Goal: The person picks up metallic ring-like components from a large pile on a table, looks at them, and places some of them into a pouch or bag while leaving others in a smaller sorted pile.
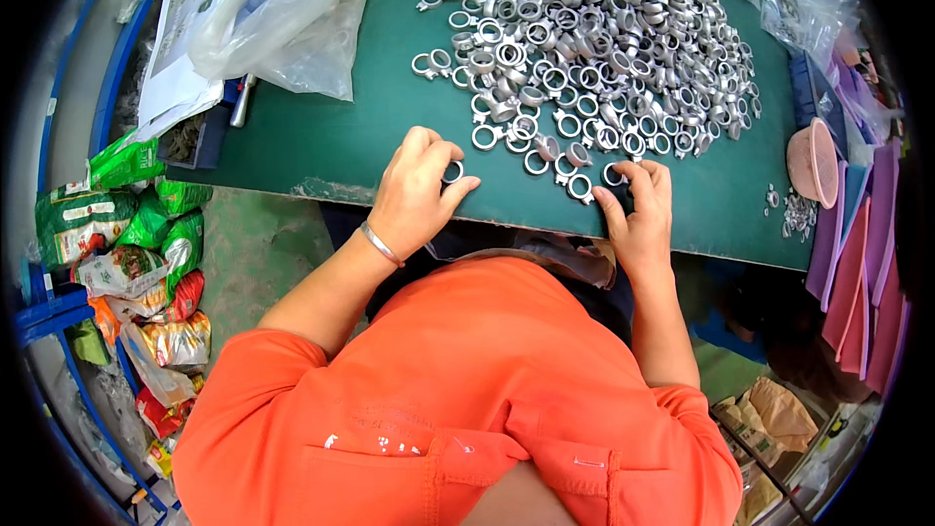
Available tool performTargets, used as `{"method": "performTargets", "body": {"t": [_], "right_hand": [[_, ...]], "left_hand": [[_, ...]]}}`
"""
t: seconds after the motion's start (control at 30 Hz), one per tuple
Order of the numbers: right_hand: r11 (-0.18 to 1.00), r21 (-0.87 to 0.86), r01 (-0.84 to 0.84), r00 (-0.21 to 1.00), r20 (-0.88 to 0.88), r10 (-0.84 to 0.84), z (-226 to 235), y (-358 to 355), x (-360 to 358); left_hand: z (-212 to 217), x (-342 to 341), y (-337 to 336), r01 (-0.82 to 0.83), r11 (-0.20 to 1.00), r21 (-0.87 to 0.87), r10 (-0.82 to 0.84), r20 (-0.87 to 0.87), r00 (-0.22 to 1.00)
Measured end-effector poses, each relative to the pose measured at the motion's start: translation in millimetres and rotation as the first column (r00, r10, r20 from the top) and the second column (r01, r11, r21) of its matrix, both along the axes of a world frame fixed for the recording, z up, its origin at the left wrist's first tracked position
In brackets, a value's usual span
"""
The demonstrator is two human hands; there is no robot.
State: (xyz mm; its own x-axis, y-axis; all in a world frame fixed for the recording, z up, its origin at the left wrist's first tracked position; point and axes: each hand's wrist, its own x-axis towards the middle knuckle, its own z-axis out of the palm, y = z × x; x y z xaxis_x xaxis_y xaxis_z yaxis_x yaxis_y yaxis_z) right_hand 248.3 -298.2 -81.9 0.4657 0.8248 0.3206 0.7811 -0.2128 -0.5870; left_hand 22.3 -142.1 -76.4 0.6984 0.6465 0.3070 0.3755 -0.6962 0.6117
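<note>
A large heap of small silver metal rings [584, 49], each with a short lug on its side, covers the far middle of the green table [321, 151]. At the table's near edge my left hand [414, 193] is closed, with one metal ring [453, 172] between thumb and fingers. My right hand [643, 214] is at the heap's near edge, its thumb and forefinger closed about another metal ring [612, 175]. Several loose rings, among them a ring [579, 187] beside the right thumb, lie between the hands.
Clear plastic bags [292, 19] and papers [180, 58] lie at the far left, by a blue bin [200, 141]. On the right stand a pink basket [814, 164] and small metal bits [800, 214]. Filled bags [88, 219] sit on a blue rack at the left.
</note>
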Motion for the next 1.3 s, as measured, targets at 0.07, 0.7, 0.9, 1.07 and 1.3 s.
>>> {"method": "performTargets", "body": {"t": [0.07, 0.7, 0.9, 1.07, 1.3], "right_hand": [[1.000, -0.030, 0.006, 1.000, -0.001, -0.006, -2, -1, 0], [0.965, 0.261, -0.012, -0.251, -0.935, 0.250, 3, -3, -15], [0.923, 0.360, 0.133, -0.110, -0.921, 0.375, 16, 0, -26], [0.991, 0.128, 0.031, 0.680, -0.729, 0.072, 6, 12, -14], [0.997, -0.041, -0.071, 0.979, -0.195, 0.062, -2, 30, -12]], "left_hand": [[2, -1, 1, 0.049, 0.998, -0.034, -0.048, 0.027, 0.998], [-3, 10, -15, 0.590, -0.362, -0.722, 0.487, 0.393, 0.780], [-3, 7, -17, 0.628, -0.421, -0.654, 0.519, 0.394, 0.759], [0, 8, -13, 0.666, -0.539, -0.515, 0.529, 0.408, 0.744], [16, 47, -9, 0.221, 0.563, -0.796, 0.045, 0.296, 0.954]]}}
